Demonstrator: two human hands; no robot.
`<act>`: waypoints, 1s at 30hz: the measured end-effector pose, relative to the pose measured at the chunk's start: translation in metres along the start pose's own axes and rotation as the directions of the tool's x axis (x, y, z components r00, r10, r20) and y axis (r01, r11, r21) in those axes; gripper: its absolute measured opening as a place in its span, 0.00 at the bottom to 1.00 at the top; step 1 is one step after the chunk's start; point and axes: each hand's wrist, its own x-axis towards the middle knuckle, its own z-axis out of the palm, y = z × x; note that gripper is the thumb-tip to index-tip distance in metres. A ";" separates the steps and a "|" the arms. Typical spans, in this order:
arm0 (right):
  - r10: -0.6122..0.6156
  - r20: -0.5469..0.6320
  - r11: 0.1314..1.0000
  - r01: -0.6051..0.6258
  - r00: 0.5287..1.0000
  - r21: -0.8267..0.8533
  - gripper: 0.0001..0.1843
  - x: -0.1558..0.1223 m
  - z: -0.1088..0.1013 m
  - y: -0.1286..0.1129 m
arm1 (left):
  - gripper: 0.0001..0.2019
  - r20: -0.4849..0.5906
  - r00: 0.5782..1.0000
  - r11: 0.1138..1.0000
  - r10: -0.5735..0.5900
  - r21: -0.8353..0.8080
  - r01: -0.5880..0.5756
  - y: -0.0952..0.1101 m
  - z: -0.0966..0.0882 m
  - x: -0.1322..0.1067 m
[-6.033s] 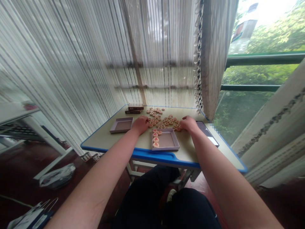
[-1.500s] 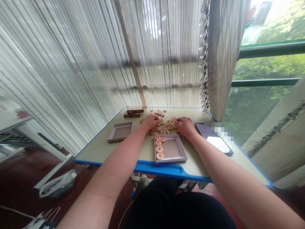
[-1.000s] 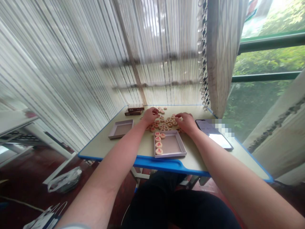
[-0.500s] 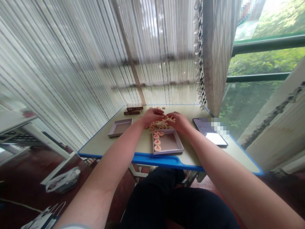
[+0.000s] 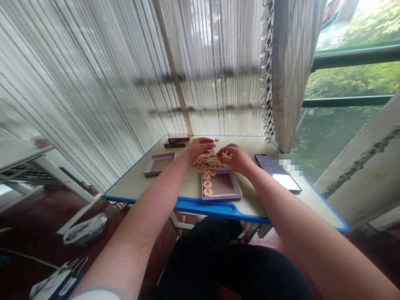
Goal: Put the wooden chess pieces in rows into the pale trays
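Wooden Chinese chess pieces [image 5: 204,158] lie in a loose pile at the middle of the table. Over the pile's left side my left hand [image 5: 201,149] reaches with its fingers stretched out, holding nothing I can see. My right hand [image 5: 235,156] is at the pile's right, thumb and forefinger curled together on a chess piece that is mostly hidden by the fingertips. Nearer me sits a shallow box [image 5: 223,196]. Inside it, pieces with red characters [image 5: 207,184] form a column along the left wall, and another piece [image 5: 212,173] sits beside the top one.
A second shallow tray [image 5: 159,165] stands at the left of the blue-edged table [image 5: 131,183]. Behind it are stacked small boxes [image 5: 177,140]. On the right lies a phone or tablet [image 5: 278,173]. String curtains hang behind the table, and a window is at the right.
My right hand has drawn slightly back and right from the pile, its fingers now curled together. My left hand stays over the pile, a little higher. The view has shifted slightly.
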 end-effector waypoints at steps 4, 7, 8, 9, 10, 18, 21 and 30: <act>-0.081 0.180 0.996 0.075 0.980 0.040 0.08 -0.005 -0.002 -0.010 | 0.12 -0.274 0.957 0.970 0.097 0.241 -0.029 -0.011 -0.012 0.012; -0.121 0.275 0.992 0.105 0.954 0.072 0.10 -0.008 -0.002 -0.015 | 0.10 -0.322 0.934 0.940 0.155 0.338 -0.039 -0.017 -0.017 0.017; -0.126 0.284 0.991 0.108 0.950 0.080 0.10 -0.009 -0.002 -0.016 | 0.10 -0.322 0.932 0.935 0.164 0.353 -0.042 -0.019 -0.018 0.017; -0.128 0.288 0.990 0.108 0.949 0.085 0.10 -0.009 -0.002 -0.017 | 0.11 -0.319 0.932 0.931 0.170 0.362 -0.046 -0.019 -0.018 0.018; -0.126 0.289 0.991 0.105 0.949 0.087 0.10 -0.009 -0.001 -0.017 | 0.11 -0.315 0.932 0.929 0.177 0.366 -0.053 -0.020 -0.018 0.018; -0.145 0.337 0.988 0.116 0.930 0.104 0.13 -0.009 0.001 -0.015 | 0.12 -0.301 0.939 0.931 0.165 0.361 -0.048 -0.017 -0.017 0.016; -0.133 0.344 0.990 0.109 0.930 0.088 0.13 -0.008 0.002 -0.013 | 0.11 -0.295 0.940 0.930 0.171 0.363 -0.055 -0.016 -0.016 0.015; -0.148 0.405 0.987 0.108 0.902 0.119 0.16 -0.006 -0.003 -0.018 | 0.10 -0.155 0.978 0.948 0.141 0.307 -0.088 -0.015 -0.010 0.012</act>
